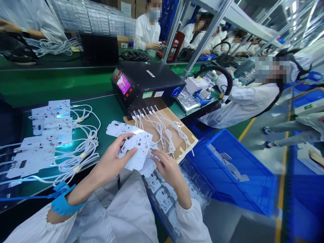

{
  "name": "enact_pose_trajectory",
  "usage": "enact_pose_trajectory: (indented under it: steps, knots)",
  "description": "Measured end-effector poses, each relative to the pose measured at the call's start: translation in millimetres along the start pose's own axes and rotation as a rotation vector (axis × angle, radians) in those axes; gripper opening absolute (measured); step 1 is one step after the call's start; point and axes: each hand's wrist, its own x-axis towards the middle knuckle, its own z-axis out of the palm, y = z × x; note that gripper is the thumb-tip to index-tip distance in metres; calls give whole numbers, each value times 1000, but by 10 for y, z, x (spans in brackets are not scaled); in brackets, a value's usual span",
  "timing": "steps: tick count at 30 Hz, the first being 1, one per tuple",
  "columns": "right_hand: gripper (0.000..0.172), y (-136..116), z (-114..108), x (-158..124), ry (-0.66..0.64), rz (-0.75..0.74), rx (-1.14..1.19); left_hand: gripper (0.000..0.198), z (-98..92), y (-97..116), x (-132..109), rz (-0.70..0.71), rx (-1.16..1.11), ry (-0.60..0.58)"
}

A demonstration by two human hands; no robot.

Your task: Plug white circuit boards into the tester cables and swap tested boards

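Observation:
My left hand (115, 160) grips a white circuit board (139, 143) by its near edge, thumb on top, in front of my lap. A second white circuit board (147, 167) shows partly beneath it. At the right edge of these boards is my right hand (168, 168), its fingers closed around the edge; just what they pinch is partly hidden. A blue wrist strap (64, 199) circles my left wrist. Over on the green bench lie several white boards (35, 152) with white cables (87, 145) plugged in.
A black test box (149, 81) with a lit pink screen stands on the bench, white leads running from its front over brown cardboard (188, 145). Right of my lap are a clear tray (162, 197) of boards and a blue bin (243, 189). Co-workers sit beyond.

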Motion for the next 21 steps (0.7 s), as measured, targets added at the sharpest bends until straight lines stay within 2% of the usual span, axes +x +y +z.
enact_pose_trajectory:
  steps: [4, 7, 11, 13, 16, 18, 21]
  knots:
    - [28, 323, -321, -391, 194, 239, 51, 71, 68, 12, 40, -15, -91, -51]
    - [31, 618, -417, -576, 180, 387, 8, 76, 134, 19, 76, -2, -115, -55]
    - [24, 813, -380, -571, 201, 401, 117, 77, 210, -33, 113, -13, -139, -79]
    - [24, 782, -349, -484, 297, 449, 260, 77, 234, -70, 130, -6, -154, -84]
    - [29, 590, -314, -302, 462, 526, 496, 79, 258, -98, 163, 1, -142, -47]
    - [29, 406, -296, -178, 462, 512, 592, 81, 269, -98, 189, 3, -126, -8]
    - [26, 138, -258, -36, 357, 448, 653, 83, 274, -103, 223, 17, -121, 22]
